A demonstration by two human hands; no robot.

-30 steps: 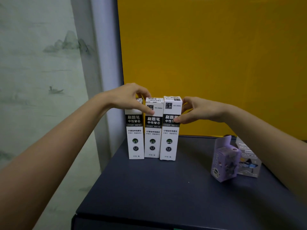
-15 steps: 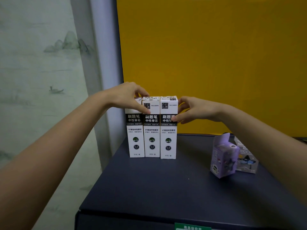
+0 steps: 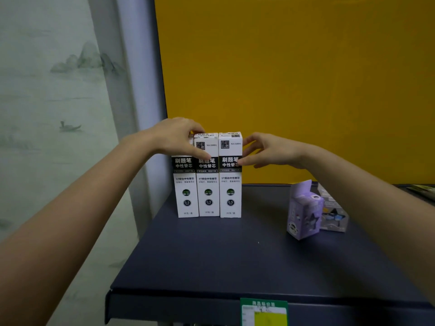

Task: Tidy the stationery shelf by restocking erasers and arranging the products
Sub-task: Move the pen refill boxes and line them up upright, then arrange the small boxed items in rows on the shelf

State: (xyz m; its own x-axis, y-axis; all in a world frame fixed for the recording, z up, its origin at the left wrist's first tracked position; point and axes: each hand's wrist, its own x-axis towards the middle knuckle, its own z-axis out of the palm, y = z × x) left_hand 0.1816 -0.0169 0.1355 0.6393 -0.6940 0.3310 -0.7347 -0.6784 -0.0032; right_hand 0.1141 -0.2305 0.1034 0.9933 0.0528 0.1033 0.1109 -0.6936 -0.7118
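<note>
Your dark blue shelf top (image 3: 235,260) carries three tall white-and-black cardboard refill boxes (image 3: 208,184), upright and touching, at its back left. Your left hand (image 3: 175,137) clasps the tops of the left two; your right hand (image 3: 270,150) pinches the rightmost. A small purple carton (image 3: 303,212) stands well to the right.

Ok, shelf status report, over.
Left hand grips two left refill boxes. Right hand pinches right refill box. Row upright, side by side. Purple box apart, rightward.

White boxes (image 3: 208,184), black bands
Dark blue shelf (image 3: 235,255), mustard-yellow back panel (image 3: 306,78), pale purple carton (image 3: 303,210), green-and-yellow price tag (image 3: 263,312)
</note>
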